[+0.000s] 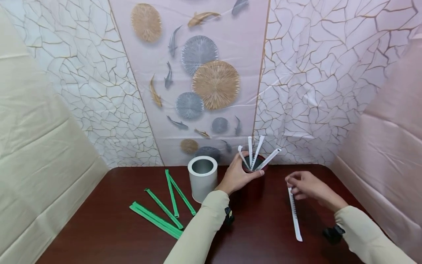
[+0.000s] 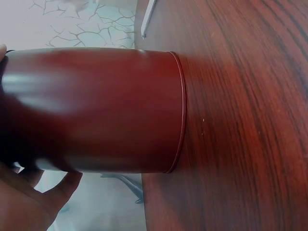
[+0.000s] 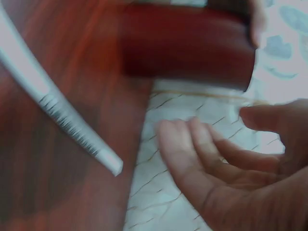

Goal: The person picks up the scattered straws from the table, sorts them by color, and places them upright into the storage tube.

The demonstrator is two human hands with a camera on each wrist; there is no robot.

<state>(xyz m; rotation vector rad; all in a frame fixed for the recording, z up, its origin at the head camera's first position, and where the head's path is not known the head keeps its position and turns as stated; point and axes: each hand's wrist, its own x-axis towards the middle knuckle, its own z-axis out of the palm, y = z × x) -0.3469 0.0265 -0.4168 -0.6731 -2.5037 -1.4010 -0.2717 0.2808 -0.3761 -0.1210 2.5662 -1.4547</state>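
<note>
My left hand [image 1: 236, 175] grips a dark red cylindrical can [image 2: 96, 110] near its rim, thumb on one side and fingers on the other. The can stands on the table, and several narrow white paper-wrapped sticks [image 1: 268, 159] lean out of its mouth. Another white stick [image 1: 294, 216] with black print lies on the table to the right. My right hand [image 1: 306, 185] is over that stick's far end in the head view. In the right wrist view, the right fingers [image 3: 180, 144] are loosely bent, with a gap between thumb and fingertips and nothing in it.
A white-grey can [image 1: 203, 187] with an open top stands left of the red can. Several green paper-wrapped sticks [image 1: 163, 208] lie fanned out on the dark red-brown table [image 1: 95, 220] at left. Patterned cloth [image 1: 214, 121] hangs behind the table's back edge.
</note>
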